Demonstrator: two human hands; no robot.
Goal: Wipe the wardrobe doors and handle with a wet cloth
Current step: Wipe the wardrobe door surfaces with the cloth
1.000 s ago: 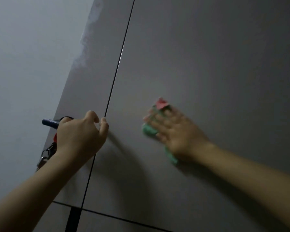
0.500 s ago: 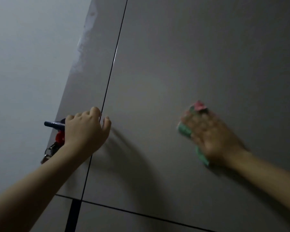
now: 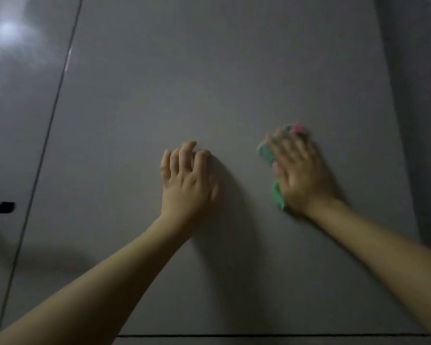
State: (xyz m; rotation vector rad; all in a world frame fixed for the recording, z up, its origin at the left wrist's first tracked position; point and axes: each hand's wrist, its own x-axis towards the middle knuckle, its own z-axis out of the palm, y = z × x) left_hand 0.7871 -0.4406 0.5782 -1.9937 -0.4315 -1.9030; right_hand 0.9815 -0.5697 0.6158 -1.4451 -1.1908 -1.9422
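Note:
A wide grey wardrobe door (image 3: pixel 209 83) fills the head view. My right hand (image 3: pixel 301 173) lies flat with straight fingers on a green cloth with a pink corner (image 3: pixel 266 153), pressing it against the right part of the door. My left hand (image 3: pixel 187 178) rests on the same door's middle with its fingertips bent against the surface and holds nothing. A dark handle (image 3: pixel 0 206) sticks out at the far left edge, on the neighbouring door (image 3: pixel 15 120).
A thin dark vertical gap (image 3: pixel 52 115) divides the two doors. A horizontal seam (image 3: pixel 259 335) runs along the bottom of the view. A darker surface (image 3: pixel 423 120) borders the door on the right.
My right hand slid the cloth rightward across the door. My left hand left the door edge near the handle and now rests on the door's middle. The view swung right.

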